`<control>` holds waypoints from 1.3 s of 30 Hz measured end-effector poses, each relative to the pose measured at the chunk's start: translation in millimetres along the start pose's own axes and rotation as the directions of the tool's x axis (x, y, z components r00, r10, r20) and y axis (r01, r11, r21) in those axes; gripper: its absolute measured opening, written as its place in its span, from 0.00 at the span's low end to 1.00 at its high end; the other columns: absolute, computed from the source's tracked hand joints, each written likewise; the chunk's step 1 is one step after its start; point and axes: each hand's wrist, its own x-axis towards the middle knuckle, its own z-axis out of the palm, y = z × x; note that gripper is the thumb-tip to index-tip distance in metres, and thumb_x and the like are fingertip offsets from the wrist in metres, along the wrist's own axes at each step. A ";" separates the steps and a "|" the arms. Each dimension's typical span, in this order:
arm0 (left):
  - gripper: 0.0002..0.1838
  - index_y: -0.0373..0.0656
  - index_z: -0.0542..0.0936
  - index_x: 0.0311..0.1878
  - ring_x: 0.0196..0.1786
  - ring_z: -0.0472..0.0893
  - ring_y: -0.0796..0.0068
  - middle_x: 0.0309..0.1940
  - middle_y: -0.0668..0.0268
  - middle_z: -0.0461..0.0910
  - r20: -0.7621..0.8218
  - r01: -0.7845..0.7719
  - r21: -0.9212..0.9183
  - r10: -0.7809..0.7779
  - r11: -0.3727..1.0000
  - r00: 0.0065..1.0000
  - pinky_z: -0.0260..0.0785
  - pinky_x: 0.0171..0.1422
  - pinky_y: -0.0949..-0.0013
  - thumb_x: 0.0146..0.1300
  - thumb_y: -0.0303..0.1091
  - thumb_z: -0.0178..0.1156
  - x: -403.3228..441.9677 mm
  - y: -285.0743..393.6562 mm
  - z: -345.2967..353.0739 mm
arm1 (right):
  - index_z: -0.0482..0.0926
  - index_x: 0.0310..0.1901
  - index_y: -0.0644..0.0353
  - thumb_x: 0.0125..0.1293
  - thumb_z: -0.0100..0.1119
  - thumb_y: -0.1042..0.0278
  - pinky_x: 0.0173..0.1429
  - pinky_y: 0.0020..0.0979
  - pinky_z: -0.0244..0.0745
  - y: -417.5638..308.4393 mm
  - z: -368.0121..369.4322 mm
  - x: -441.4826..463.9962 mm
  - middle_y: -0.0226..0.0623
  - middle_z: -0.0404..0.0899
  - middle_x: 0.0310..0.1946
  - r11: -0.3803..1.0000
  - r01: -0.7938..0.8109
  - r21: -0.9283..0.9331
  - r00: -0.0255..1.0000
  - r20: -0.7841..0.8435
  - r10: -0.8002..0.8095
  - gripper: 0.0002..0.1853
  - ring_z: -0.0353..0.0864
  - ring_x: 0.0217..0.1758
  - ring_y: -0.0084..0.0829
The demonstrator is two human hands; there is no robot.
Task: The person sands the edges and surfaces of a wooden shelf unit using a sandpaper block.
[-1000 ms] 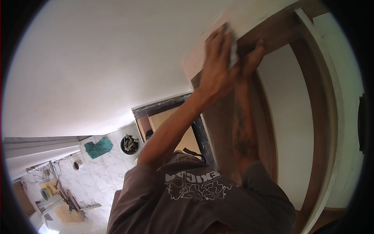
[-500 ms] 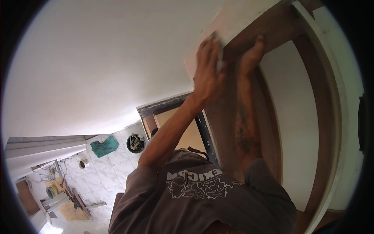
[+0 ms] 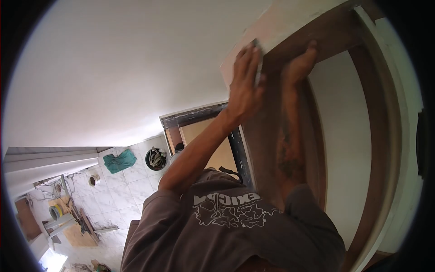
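My left hand (image 3: pixel 245 86) is raised to the pale wall, its fingers closed over a small flat block (image 3: pixel 259 68), perhaps a sanding block. Its dark end shows past my fingertips; the rest is under my palm. The block lies against a pinkish patch (image 3: pixel 263 29) at the wall's edge, beside the brown wooden board (image 3: pixel 331 29). My right hand (image 3: pixel 300 65) is up against that board, a little to the right, with one digit stretched out. Its other fingers are hard to make out, and I see no tool in it.
A curved brown frame (image 3: pixel 378 131) stands at the right. Below lies a dark-edged doorway (image 3: pixel 195 113). On the tiled floor (image 3: pixel 106 197) are a green cloth (image 3: pixel 119 161), a bucket of scraps (image 3: pixel 156 158), a roll (image 3: pixel 94 180), and wood pieces (image 3: pixel 81 231).
My left hand and the block have shifted slightly right and down along the wall edge in view. My right hand stays at the board. The whole view has shifted a little.
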 end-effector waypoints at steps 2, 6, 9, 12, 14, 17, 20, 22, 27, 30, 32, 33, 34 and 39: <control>0.34 0.35 0.58 0.78 0.80 0.55 0.42 0.76 0.43 0.57 -0.041 -0.073 -0.033 0.072 0.997 0.997 0.52 0.82 0.48 0.68 0.23 0.52 13.4 20.1 1.5 | 0.72 0.57 0.69 0.80 0.40 0.58 0.70 0.37 0.59 -0.9 -3.6 -2.0 0.46 0.72 0.56 0.999 -0.040 -0.006 0.999 0.004 0.040 0.21 0.68 0.61 0.39; 0.34 0.35 0.57 0.78 0.79 0.57 0.39 0.76 0.42 0.57 0.006 0.145 0.052 -0.145 0.988 0.989 0.53 0.81 0.48 0.70 0.25 0.52 -39.8 -50.1 0.5 | 0.72 0.58 0.70 0.79 0.41 0.58 0.71 0.38 0.58 -14.6 -0.2 -4.0 0.47 0.72 0.57 1.000 -0.011 0.024 1.000 0.002 0.011 0.21 0.67 0.63 0.40; 0.34 0.35 0.57 0.78 0.79 0.56 0.38 0.76 0.43 0.58 0.053 0.269 -0.011 -0.269 0.963 0.962 0.54 0.81 0.49 0.70 0.25 0.53 -66.5 -77.7 -5.2 | 0.72 0.58 0.70 0.79 0.42 0.57 0.71 0.38 0.59 -10.1 3.3 -1.4 0.46 0.72 0.57 0.997 0.069 -0.018 0.998 0.012 -0.069 0.22 0.67 0.63 0.39; 0.34 0.35 0.57 0.78 0.79 0.56 0.38 0.76 0.44 0.58 0.018 0.165 0.043 -0.166 0.985 0.986 0.53 0.81 0.49 0.70 0.25 0.53 -30.3 -28.9 -1.4 | 0.74 0.60 0.71 0.79 0.45 0.54 0.70 0.37 0.62 -1.7 2.5 -1.4 0.44 0.74 0.59 0.997 0.073 -0.029 0.997 -0.039 -0.074 0.25 0.70 0.62 0.38; 0.34 0.36 0.57 0.78 0.79 0.56 0.39 0.76 0.44 0.58 0.004 0.025 -0.007 -0.025 1.000 1.000 0.52 0.82 0.49 0.71 0.25 0.52 -10.7 -2.5 -4.8 | 0.75 0.61 0.72 0.78 0.46 0.53 0.70 0.36 0.63 -3.0 3.2 -4.2 0.44 0.75 0.60 1.000 0.017 -0.009 0.997 -0.072 -0.017 0.26 0.71 0.61 0.37; 0.33 0.36 0.57 0.79 0.80 0.55 0.40 0.77 0.45 0.57 0.010 0.039 -0.004 -0.039 0.999 0.999 0.51 0.83 0.50 0.72 0.26 0.51 -15.4 -10.9 -2.9 | 0.73 0.60 0.71 0.79 0.45 0.54 0.69 0.37 0.62 -8.4 3.1 -2.7 0.44 0.74 0.58 0.998 -0.055 0.025 0.997 -0.046 0.056 0.25 0.70 0.60 0.37; 0.32 0.36 0.56 0.79 0.81 0.53 0.42 0.78 0.45 0.55 0.038 0.189 0.041 -0.191 0.981 0.981 0.51 0.83 0.51 0.74 0.27 0.49 -38.2 -39.4 -9.9 | 0.70 0.57 0.70 0.78 0.43 0.56 0.67 0.37 0.60 -6.6 0.1 0.4 0.43 0.72 0.53 1.000 -0.006 0.028 1.000 -0.004 0.006 0.22 0.68 0.57 0.35; 0.31 0.36 0.56 0.79 0.81 0.52 0.43 0.79 0.45 0.54 0.059 0.288 0.025 -0.289 0.957 0.956 0.50 0.83 0.52 0.75 0.27 0.48 -40.8 -37.0 -13.3 | 0.71 0.56 0.70 0.78 0.44 0.55 0.66 0.36 0.61 -9.2 3.5 -0.3 0.42 0.72 0.52 0.999 0.037 0.021 0.999 -0.003 -0.037 0.22 0.68 0.56 0.35; 0.30 0.33 0.55 0.79 0.82 0.50 0.40 0.80 0.41 0.49 0.059 0.091 -0.046 -0.088 0.995 0.994 0.48 0.84 0.52 0.76 0.28 0.46 -31.8 -2.8 -6.0 | 0.72 0.55 0.70 0.78 0.43 0.57 0.67 0.36 0.61 -6.3 0.4 0.2 0.41 0.72 0.53 0.993 -0.040 0.108 0.999 -0.010 0.041 0.21 0.68 0.56 0.35; 0.31 0.32 0.54 0.79 0.82 0.49 0.39 0.80 0.41 0.49 0.025 0.207 -0.070 -0.205 0.976 0.978 0.48 0.84 0.51 0.76 0.28 0.46 -33.9 -36.5 -4.3 | 0.72 0.55 0.70 0.79 0.43 0.57 0.67 0.36 0.61 12.0 -3.7 6.9 0.42 0.72 0.53 0.997 0.053 0.051 0.999 0.005 -0.053 0.21 0.68 0.57 0.35; 0.30 0.32 0.55 0.79 0.82 0.50 0.39 0.79 0.40 0.50 0.034 0.193 -0.053 -0.191 0.980 0.981 0.49 0.83 0.51 0.77 0.29 0.45 -41.1 -34.0 -1.5 | 0.73 0.57 0.70 0.78 0.44 0.57 0.69 0.35 0.61 0.5 -3.0 3.2 0.41 0.73 0.56 0.997 0.071 0.034 0.997 -0.002 -0.071 0.22 0.69 0.59 0.34; 0.29 0.34 0.55 0.79 0.82 0.51 0.40 0.79 0.40 0.51 0.039 0.196 -0.056 -0.194 0.979 0.980 0.49 0.83 0.52 0.78 0.30 0.42 -51.6 -27.7 -1.6 | 0.74 0.59 0.70 0.78 0.46 0.56 0.71 0.34 0.61 -6.5 -1.1 -2.1 0.41 0.74 0.58 0.997 0.032 0.067 0.999 -0.022 -0.031 0.23 0.70 0.62 0.34; 0.28 0.35 0.56 0.79 0.82 0.52 0.42 0.79 0.40 0.53 0.038 0.190 -0.054 -0.188 0.980 0.981 0.49 0.83 0.53 0.78 0.30 0.40 -55.8 -23.5 -4.4 | 0.75 0.60 0.71 0.77 0.48 0.56 0.73 0.33 0.61 -13.6 6.8 -3.2 0.40 0.75 0.60 0.994 -0.001 0.112 0.999 -0.038 0.005 0.24 0.71 0.64 0.33; 0.29 0.38 0.60 0.78 0.76 0.63 0.44 0.75 0.42 0.62 0.193 0.369 -0.025 -0.358 0.929 0.914 0.57 0.79 0.55 0.75 0.29 0.45 -69.8 -16.7 -33.2 | 0.74 0.63 0.69 0.77 0.48 0.55 0.73 0.34 0.61 4.0 -8.3 4.7 0.39 0.75 0.59 0.999 0.007 0.049 0.998 0.059 -0.010 0.25 0.71 0.64 0.33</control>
